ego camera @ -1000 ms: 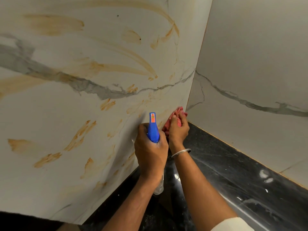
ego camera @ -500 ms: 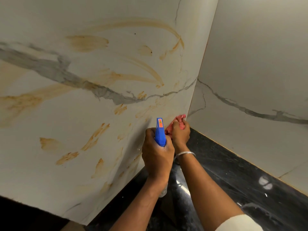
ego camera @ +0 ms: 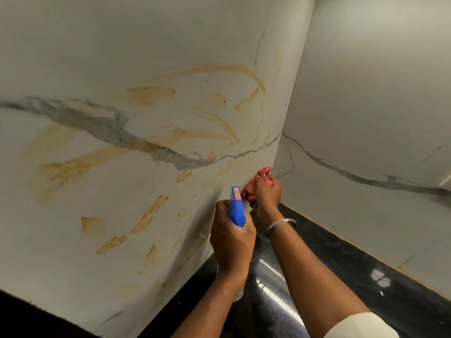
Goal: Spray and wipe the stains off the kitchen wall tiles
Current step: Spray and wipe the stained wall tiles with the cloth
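Note:
The left wall tile (ego camera: 122, 57) is white marble with grey veins and carries many orange-brown stains (ego camera: 148, 95) smeared across its middle and lower part. My left hand (ego camera: 231, 242) grips a spray bottle with a blue head (ego camera: 236, 206), nozzle pointing up toward the wall; the clear bottle body is mostly hidden below my fist. My right hand (ego camera: 267, 191) holds a crumpled red cloth (ego camera: 251, 191) pressed against the left tile, right in the corner where the two walls meet. A metal bangle sits on my right wrist.
The right wall tile (ego camera: 378, 93) shows grey veins and no stains. A glossy black countertop (ego camera: 341, 276) runs below both walls, with light reflections on it. The left tile's lower edge ends at a dark gap at the bottom left.
The view has tilted up and left, showing more of the stained tile. My right hand has shifted slightly up into the corner with the cloth. My left hand keeps its grip on the bottle.

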